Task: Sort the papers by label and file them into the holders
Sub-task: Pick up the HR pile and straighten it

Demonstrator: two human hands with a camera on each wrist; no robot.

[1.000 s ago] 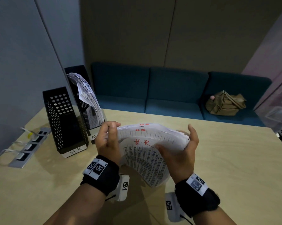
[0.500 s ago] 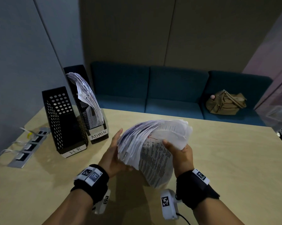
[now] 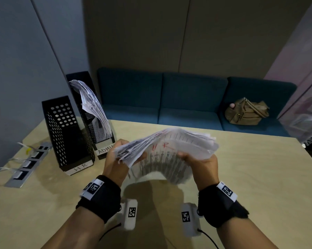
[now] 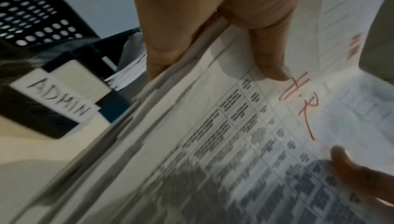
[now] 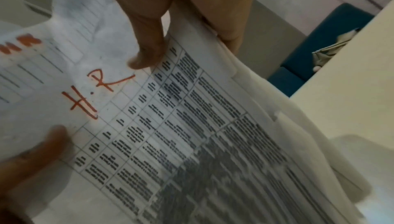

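Observation:
Both hands hold a thick, curved stack of printed papers [image 3: 167, 151] above the table. The sheet facing me carries a red "H.R" label [image 4: 298, 103] [image 5: 95, 91]. My left hand [image 3: 121, 159] grips the stack's left edge, thumb on the page. My right hand [image 3: 200, 162] grips the right edge, thumb on top [image 5: 147, 55]. At the left stand two black perforated holders: the nearer one labelled HR [image 3: 69, 135] shows no papers, the farther one labelled ADMIN [image 3: 96, 115] [image 4: 61, 98] holds a leaning sheaf of papers [image 3: 94, 108].
A wooden table [image 3: 250, 177] spreads to the right. A power socket strip with cables [image 3: 27, 164] lies at the table's left edge. Behind the table runs a blue sofa [image 3: 187, 101] with a tan bag [image 3: 245, 112] on it.
The left hand came back up from under the stack and took its left edge. The stack tipped from edge-on to face me again, showing the H.R sheet.

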